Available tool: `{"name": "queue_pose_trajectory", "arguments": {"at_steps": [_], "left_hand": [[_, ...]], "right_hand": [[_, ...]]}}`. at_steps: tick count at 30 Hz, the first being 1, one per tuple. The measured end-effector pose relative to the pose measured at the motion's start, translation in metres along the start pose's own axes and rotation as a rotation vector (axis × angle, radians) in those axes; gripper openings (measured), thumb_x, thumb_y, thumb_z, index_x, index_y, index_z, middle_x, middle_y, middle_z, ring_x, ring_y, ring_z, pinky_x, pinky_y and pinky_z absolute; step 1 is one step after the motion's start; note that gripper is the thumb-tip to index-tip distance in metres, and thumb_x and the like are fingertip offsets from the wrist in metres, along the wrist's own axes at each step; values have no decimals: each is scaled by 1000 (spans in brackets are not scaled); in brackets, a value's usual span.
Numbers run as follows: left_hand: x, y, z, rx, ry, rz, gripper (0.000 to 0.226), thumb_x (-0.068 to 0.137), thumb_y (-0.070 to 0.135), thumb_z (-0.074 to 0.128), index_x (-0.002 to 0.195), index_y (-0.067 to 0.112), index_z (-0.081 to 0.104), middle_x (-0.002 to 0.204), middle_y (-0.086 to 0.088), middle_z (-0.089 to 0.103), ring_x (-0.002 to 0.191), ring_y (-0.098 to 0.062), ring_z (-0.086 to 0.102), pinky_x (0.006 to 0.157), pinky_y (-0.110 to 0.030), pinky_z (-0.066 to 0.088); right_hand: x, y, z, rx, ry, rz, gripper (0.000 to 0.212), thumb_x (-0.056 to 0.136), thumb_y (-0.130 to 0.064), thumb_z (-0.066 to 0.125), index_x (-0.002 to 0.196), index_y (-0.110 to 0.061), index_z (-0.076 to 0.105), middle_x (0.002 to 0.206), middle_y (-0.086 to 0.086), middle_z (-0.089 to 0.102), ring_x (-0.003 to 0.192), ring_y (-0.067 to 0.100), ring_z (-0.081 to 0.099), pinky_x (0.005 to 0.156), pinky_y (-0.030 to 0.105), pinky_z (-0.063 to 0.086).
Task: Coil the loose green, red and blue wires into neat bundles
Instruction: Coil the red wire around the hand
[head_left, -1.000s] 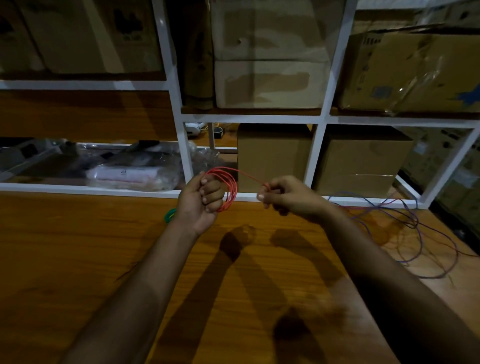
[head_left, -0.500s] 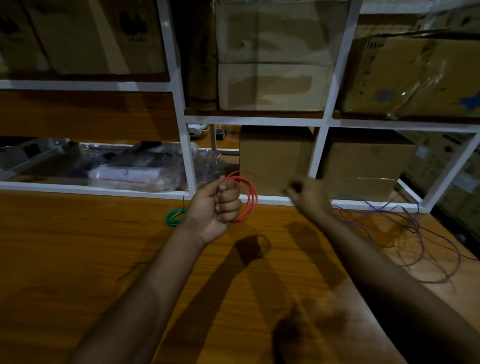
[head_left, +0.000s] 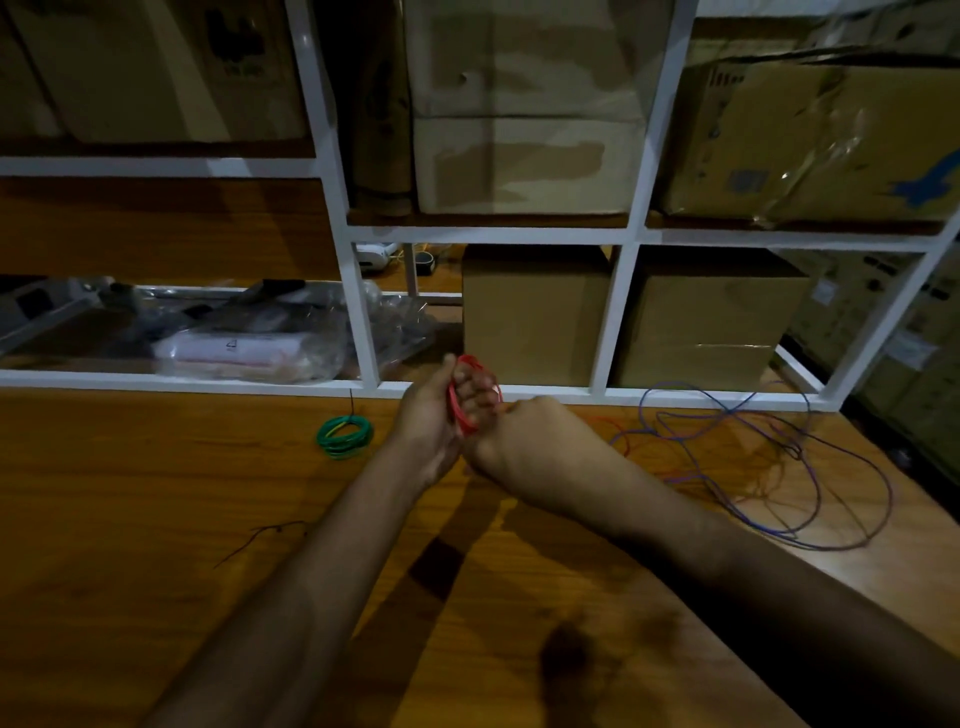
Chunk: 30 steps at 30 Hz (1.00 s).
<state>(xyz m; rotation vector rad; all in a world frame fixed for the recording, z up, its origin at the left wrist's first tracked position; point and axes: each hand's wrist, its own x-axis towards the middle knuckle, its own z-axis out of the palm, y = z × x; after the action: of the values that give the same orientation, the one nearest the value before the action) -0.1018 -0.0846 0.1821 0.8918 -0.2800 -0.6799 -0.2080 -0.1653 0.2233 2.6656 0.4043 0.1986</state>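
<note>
Both bare forearms reach forward and converge, the hands meeting close together. The left hand (head_left: 434, 415) is raised with its thumb up and its fingers (head_left: 475, 387) curled, holding a red wire coil (head_left: 464, 410) looped around them. The right hand (head_left: 524, 434) sits just beside and slightly below those fingers, back of the hand toward the camera, knuckles bent; its fingertips are hidden behind it, so its grasp cannot be made out.
</note>
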Motion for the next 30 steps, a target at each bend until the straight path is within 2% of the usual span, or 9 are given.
{"name": "queue_pose_trajectory", "arguments": {"at_steps": [2, 5, 10, 14, 17, 21, 23, 27, 30], "left_hand": [[-9, -4, 2, 277, -22, 41, 39, 105, 27, 36, 77, 9, 57, 56, 1, 56, 46, -13, 49, 44, -20, 38], [-20, -6, 1, 653, -131, 104, 31, 101, 14, 34, 80, 7, 54, 53, 0, 55, 46, -17, 44, 46, -25, 31], [-22, 4, 9, 733, -234, 27, 29, 103, 21, 32, 77, 17, 45, 52, 6, 38, 44, -7, 27, 44, -22, 16], [-19, 19, -5, 603, -319, -91, 37, 103, 33, 32, 77, 14, 50, 54, 4, 29, 49, -13, 18, 48, -29, 13], [-16, 33, -20, 252, -386, -177, 39, 97, 36, 35, 64, 20, 48, 50, 7, 22, 45, -12, 12, 43, -26, 10], [-9, 49, -43, -107, -454, -166, 40, 99, 36, 35, 64, 21, 49, 48, 9, 21, 39, -8, 16, 37, -22, 15], [-7, 55, -50, -210, -473, -115, 36, 98, 35, 40, 67, 21, 49, 48, 9, 23, 39, -8, 18, 38, -22, 15], [-3, 58, -52, -276, -339, -33, 40, 101, 37, 34, 67, 21, 46, 46, 8, 24, 40, -8, 15, 37, -22, 12], [2, 52, -50, -299, -211, 13, 40, 103, 38, 31, 67, 22, 42, 45, 7, 29, 36, -7, 20, 37, -22, 14]], "right_hand": [[2, 13, -7, 71, 54, 39, 27, 102, -40, 43, 110, -23, 63, 92, -1, 63, 85, 22, 65, 59, 32, 40], [7, 40, -15, 211, 116, 86, 31, 91, -56, 55, 91, -27, 65, 76, -6, 60, 72, 17, 60, 63, 30, 48], [13, 82, -18, 592, 15, 75, 27, 81, -42, 75, 69, -26, 58, 65, -8, 56, 59, 7, 53, 54, 22, 37], [6, 114, -11, 930, -95, 93, 11, 87, -24, 72, 81, -16, 67, 61, -13, 58, 55, 1, 52, 55, 18, 43], [-8, 136, 8, 1171, -21, 142, 7, 89, -16, 69, 85, -11, 69, 65, -5, 58, 59, 9, 53, 55, 23, 46], [-30, 159, 59, 1425, 141, 322, 19, 90, -27, 68, 91, -8, 69, 69, 9, 53, 61, 24, 48, 56, 34, 43], [-38, 159, 84, 1526, 185, 428, 23, 89, -33, 67, 90, -10, 69, 68, 10, 49, 59, 22, 43, 56, 33, 39], [-47, 141, 118, 1340, 113, 544, 16, 95, -20, 60, 85, -10, 68, 66, 2, 56, 56, 16, 48, 52, 28, 42], [-36, 122, 133, 1164, 327, 787, 18, 100, -21, 53, 86, -17, 63, 66, 3, 59, 59, 19, 54, 57, 33, 45]]}}
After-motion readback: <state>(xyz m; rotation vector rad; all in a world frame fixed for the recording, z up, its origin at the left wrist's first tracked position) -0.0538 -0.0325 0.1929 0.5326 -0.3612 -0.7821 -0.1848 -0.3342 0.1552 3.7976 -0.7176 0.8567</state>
